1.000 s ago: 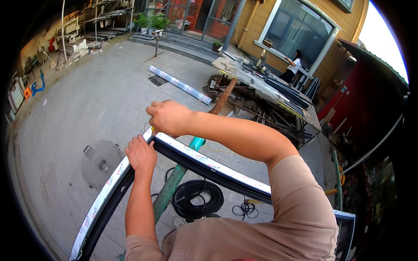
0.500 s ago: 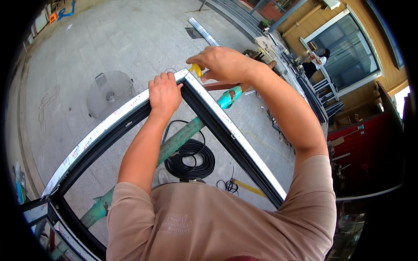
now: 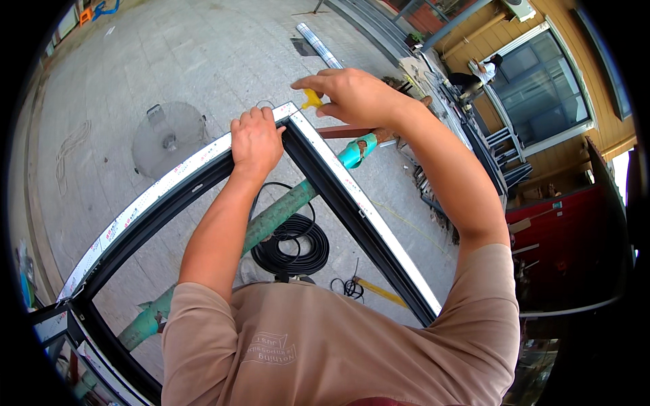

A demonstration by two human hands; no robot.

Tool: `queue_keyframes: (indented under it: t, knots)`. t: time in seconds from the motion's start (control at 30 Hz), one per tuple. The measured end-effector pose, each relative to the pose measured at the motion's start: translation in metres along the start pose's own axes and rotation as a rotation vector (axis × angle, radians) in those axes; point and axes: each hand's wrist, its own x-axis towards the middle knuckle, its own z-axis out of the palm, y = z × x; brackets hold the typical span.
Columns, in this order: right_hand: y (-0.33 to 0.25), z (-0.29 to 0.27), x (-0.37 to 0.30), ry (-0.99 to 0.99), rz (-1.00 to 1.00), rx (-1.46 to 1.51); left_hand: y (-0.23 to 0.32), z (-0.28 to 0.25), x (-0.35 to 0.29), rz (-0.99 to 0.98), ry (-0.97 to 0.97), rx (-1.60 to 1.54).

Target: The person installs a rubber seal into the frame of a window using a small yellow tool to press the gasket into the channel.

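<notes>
A large black window frame (image 3: 360,211), its outer face covered in white printed film (image 3: 152,186), spans the view with one corner pointing away from me. My left hand (image 3: 257,143) is closed over the frame's left bar, close to that corner, fingers on the white side. Just right of the corner, my right hand (image 3: 362,95) pinches a small yellow tool (image 3: 311,99) between thumb and fingers. Its index finger stretches out above the tool. A small gap lies between tool and corner. The tool's working end cannot be made out.
Under the frame runs a green wrapped pipe (image 3: 277,211). A coiled black hose (image 3: 290,247) and a yellow-handled item (image 3: 380,292) lie on the paving, with a round fan-like thing (image 3: 168,141) farther left. A person (image 3: 477,74) works by a window at the upper right.
My right hand has drawn the yellow tool slightly right, away from the frame's corner. My left hand keeps its grip. The person in the background has bent over.
</notes>
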Motion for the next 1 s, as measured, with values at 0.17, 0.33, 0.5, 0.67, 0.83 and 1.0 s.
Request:
queue_keyframes:
  t: [0.17, 0.33, 0.5, 0.67, 0.83, 1.0]
  knots:
    - [-0.011, -0.005, 0.004, 0.001, -0.098, -0.325, -0.001, 0.000, 0.000, 0.002, -0.005, -0.005]
    - [-0.042, 0.008, 0.021, -0.172, 0.562, 0.073, -0.001, 0.000, 0.002, -0.003, -0.016, -0.001]
    - [-0.031, 0.001, 0.018, -0.100, 0.322, 0.077, 0.000, -0.002, 0.001, -0.009, -0.026, -0.010]
    - [-0.016, -0.019, -0.002, -0.088, -0.127, -0.055, 0.000, -0.001, 0.001, -0.016, -0.032, -0.017]
    - [-0.026, -0.013, 0.009, -0.023, -0.037, -0.183, 0.000, -0.001, 0.001, -0.013, -0.043, -0.009]
    - [-0.030, 0.013, 0.032, -0.083, 0.534, -0.004, 0.000, -0.002, 0.003, -0.012, -0.041, -0.009]
